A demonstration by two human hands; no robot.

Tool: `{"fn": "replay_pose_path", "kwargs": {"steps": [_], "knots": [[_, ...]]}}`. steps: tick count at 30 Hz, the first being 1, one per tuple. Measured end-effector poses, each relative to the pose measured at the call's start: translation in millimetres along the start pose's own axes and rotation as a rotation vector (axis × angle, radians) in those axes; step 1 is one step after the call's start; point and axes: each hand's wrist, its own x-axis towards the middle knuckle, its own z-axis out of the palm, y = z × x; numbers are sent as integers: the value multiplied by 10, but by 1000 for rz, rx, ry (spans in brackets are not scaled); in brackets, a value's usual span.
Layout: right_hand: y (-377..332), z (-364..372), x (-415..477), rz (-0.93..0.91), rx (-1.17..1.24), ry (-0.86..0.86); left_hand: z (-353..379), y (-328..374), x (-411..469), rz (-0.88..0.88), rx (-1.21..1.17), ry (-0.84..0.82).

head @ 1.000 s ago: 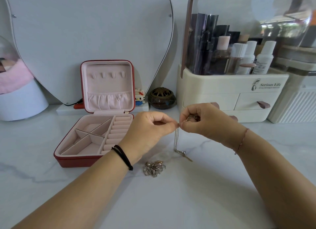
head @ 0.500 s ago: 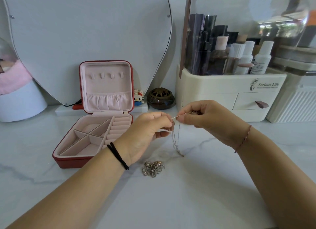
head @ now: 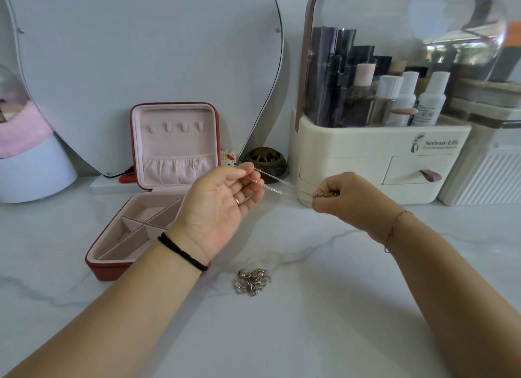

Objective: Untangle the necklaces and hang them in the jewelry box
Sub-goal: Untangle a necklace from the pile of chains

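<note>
Looking like early days: jewelry box (head: 174, 140) open, hooks (head: 174, 127) bare. Left hand (head: 220, 205) and right hand (head: 346, 197) each pinch one chain (head: 277, 181), stretched between them. The tangled pile (head: 252, 281) waits on the counter (head: 310, 329).
</note>
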Motion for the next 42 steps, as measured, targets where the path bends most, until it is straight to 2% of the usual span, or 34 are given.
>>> {"fn": "replay_pose_path", "kwargs": {"steps": [3,7,12,17,20,26,33,42], "knots": [[14,10,10,17,6,-22,23,-18,-15,16,38,-10],[0,-52,-4,35,98,-27,51,-77,-33,31,211,28],[-48,-139,-12,15,603,-185,50,-116,-80,74,584,10],[-77,-173,-25,18,820,-262,61,-178,-110,159,808,15],[-95,-175,-46,-36,820,-278,63,-205,-108,181,843,-20],[-110,-99,-70,-155,674,-331,45,-221,-90,271,901,-11],[-174,-63,-117,-284,642,-361,101,-255,-110,181,724,-76],[-218,-50,-141,-227,664,-337,108,-274,-117,224,721,-63]]}}
